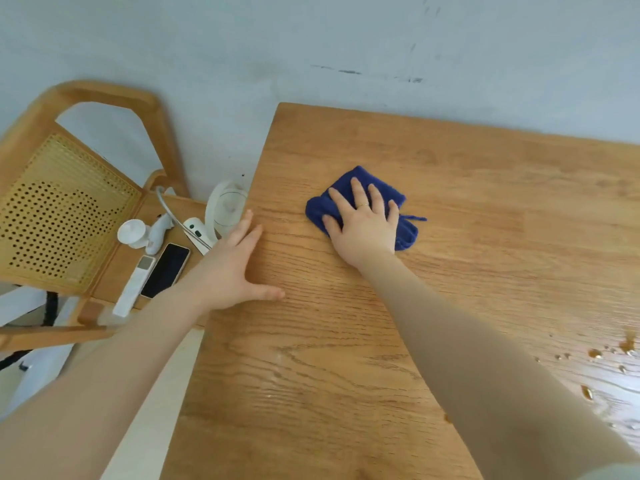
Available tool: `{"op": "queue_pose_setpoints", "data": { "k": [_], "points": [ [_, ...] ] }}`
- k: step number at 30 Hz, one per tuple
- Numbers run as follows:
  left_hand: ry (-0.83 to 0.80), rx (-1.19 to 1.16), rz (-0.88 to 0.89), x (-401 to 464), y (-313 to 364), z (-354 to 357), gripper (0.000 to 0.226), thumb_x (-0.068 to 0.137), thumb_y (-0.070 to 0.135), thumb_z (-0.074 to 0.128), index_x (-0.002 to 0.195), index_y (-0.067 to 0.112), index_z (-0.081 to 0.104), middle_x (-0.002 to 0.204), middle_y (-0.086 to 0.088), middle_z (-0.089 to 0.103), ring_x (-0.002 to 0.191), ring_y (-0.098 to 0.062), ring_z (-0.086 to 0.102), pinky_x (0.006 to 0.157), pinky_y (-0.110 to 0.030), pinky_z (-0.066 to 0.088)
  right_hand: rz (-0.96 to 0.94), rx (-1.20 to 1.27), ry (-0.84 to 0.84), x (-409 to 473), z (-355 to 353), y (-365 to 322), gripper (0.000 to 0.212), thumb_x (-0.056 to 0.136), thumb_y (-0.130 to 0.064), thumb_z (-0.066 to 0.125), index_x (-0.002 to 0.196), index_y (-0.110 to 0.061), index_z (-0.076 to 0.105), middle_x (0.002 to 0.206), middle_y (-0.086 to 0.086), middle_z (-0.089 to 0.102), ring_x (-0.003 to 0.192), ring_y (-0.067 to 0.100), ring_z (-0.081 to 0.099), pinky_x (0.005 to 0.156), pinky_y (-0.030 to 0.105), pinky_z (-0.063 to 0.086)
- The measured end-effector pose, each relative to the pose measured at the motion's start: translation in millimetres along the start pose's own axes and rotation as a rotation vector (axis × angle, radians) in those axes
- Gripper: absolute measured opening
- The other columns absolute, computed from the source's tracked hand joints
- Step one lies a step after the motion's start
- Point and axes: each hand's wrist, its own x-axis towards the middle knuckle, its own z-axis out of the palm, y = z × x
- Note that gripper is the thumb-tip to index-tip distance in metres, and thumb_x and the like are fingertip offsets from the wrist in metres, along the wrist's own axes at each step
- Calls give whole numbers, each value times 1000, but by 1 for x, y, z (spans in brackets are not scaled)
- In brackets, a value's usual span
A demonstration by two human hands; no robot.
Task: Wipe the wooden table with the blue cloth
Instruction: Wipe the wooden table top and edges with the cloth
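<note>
right hand [363, 226] flat, fingers spread, on blue cloth [349, 183] atop wooden table [485, 220]; left hand [235, 268] released at table's edge

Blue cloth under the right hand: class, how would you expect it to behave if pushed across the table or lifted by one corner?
The blue cloth lies bunched and creased under the right hand, so it would probably droop if lifted. A loose thread trails beside it, suggesting soft fabric. Pushed flat-palmed over the wooden table, it would likely slide yet bunch up.
</note>
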Motion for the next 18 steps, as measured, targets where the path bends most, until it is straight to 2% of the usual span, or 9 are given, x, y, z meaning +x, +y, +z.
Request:
{"op": "queue_pose_setpoints", "data": {
  "k": [2, 5, 8, 11, 15, 18],
  "points": [
    [10, -62, -32, -1, -8, -2, 124, 59, 63, 70, 150, 16, 0, 157, 6, -16, 145, -13, -2, 118, -33, 10, -133, -31, -12, -21, 6, -10, 51, 95, -52, 26, 144, -40, 21, 158, -2, 5, 144, 25, 1, 114, 51, -1],
    [-32, 37, -7, -2, -19, -5, 128, 60, 63, 72, 149, 14, -5, 156, 3, -18, 145, -16, 0, 119, -32, 11, -344, -62, -61, -52, 15, -25, 60, 88, -59, 12, 144, -40, 23, 158, -2, 8, 144, 26, 4, 113, 51, -2],
    [-86, 47, 20, -3, -25, -3, 130, 62, 55, 76, 148, 13, -12, 154, 4, -25, 145, -13, -1, 115, -26, 12, -409, -78, -70, -49, 17, -28, 67, 80, -63, 7, 142, -43, 24, 157, -4, 12, 144, 25, 8, 113, 51, 3],
    [-62, 72, 29, 1, -26, -3, 131, 61, 54, 77, 147, 14, -13, 155, 5, -23, 145, -15, 3, 115, -27, 16, -347, -101, -16, -21, 16, -28, 64, 83, -63, 12, 141, -43, 26, 156, -4, 16, 143, 24, 13, 113, 49, 8],
    [-8, 147, 5, 4, -25, 1, 135, 58, 58, 78, 148, 12, -12, 156, 2, -21, 144, -23, 13, 116, -34, 22, -67, -66, 21, 34, 12, -45, 50, 95, -55, 24, 143, -43, 22, 157, -4, 10, 144, 24, 6, 114, 49, 6],
    [-12, 91, 20, 4, -26, 5, 135, 58, 55, 79, 148, 11, -12, 155, 2, -23, 145, -21, 7, 117, -35, 20, -69, -72, 38, 30, 11, -53, 49, 96, -52, 25, 143, -41, 23, 157, -3, 11, 143, 25, 7, 114, 50, 5]
  ]
}}
